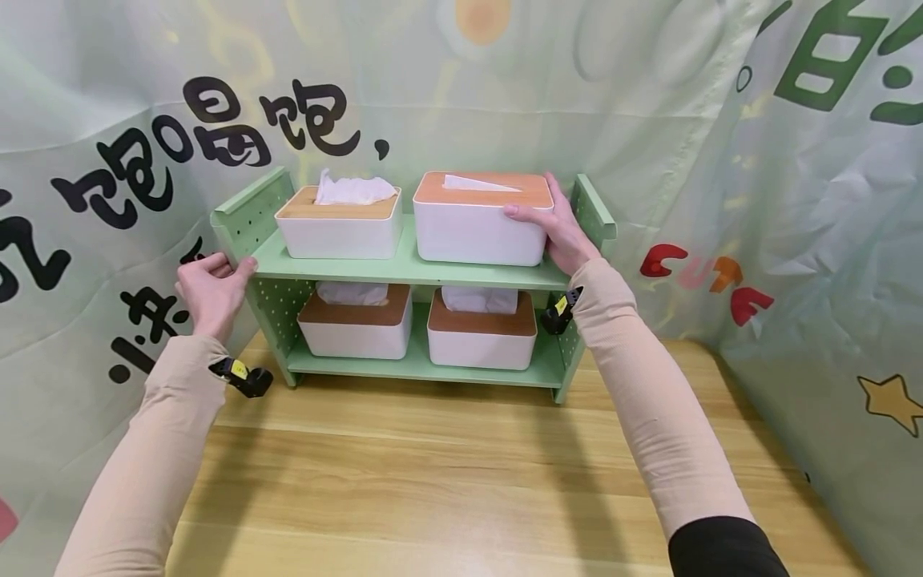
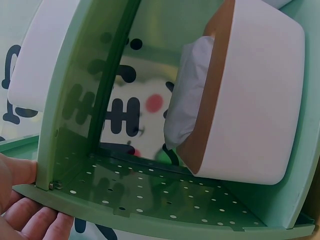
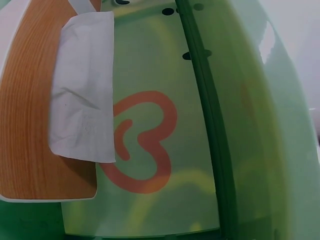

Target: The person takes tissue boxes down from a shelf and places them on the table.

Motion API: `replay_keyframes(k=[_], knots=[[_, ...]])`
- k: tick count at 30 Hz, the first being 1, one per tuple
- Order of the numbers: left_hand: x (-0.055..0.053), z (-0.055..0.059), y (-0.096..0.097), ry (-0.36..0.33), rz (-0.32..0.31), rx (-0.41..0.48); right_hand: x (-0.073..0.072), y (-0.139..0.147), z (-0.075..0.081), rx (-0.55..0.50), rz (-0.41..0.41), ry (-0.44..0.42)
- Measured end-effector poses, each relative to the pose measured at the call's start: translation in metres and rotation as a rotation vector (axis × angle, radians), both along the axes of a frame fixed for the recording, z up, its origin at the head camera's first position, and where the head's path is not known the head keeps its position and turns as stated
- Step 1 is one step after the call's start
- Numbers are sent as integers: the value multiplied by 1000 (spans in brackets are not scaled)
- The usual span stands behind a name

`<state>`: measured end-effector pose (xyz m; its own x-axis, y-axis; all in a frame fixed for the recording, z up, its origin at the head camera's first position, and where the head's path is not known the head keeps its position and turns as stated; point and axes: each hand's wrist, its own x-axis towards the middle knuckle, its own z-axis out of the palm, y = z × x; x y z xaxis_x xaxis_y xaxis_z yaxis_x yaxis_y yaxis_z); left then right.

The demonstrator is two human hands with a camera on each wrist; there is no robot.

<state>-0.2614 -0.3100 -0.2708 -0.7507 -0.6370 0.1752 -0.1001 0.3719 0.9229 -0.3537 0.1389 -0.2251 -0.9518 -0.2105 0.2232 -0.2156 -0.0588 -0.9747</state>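
Note:
A green two-tier shelf point(image 1: 413, 273) with perforated side panels stands on the table. My left hand point(image 1: 213, 290) grips its left side at the upper board, thumb in front and fingers outside the panel in the left wrist view. On the top board, my right hand point(image 1: 566, 231) holds the right end of a white tissue box point(image 1: 472, 234) with a wooden lid, thumb across its front. A second tissue box point(image 1: 339, 238) sits to its left. Below stand a left tissue box point(image 1: 353, 340) and a right tissue box point(image 1: 481, 349), tissues poking out of their lids.
The wood-grain table point(image 1: 433, 465) stretches out before the shelf. Behind it hangs a printed curtain point(image 1: 634, 120) with lettering, which continues along both sides. Dark wrist cameras point(image 1: 248, 378) are strapped at both sleeves.

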Motion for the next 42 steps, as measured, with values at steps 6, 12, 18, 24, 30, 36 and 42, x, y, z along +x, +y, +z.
replay_keyframes(k=[6,12,18,24,30,36,42], knots=[[0,-1,0,9,0,-3,0,-1,0,-13,3,26],[-1,-2,-1,13,5,-3,0,-2,0,-27,2,53],[0,-1,-1,13,3,2,1,-3,-1,-57,-16,79],[1,-1,-1,27,1,19,2,-5,-3,-85,-46,96],[0,-1,0,17,0,20,5,-6,-3,-106,-51,104],[-1,-1,0,11,6,11,11,-5,-1,-121,-50,94],[0,0,1,0,8,18,17,-5,6,-152,-56,85]])
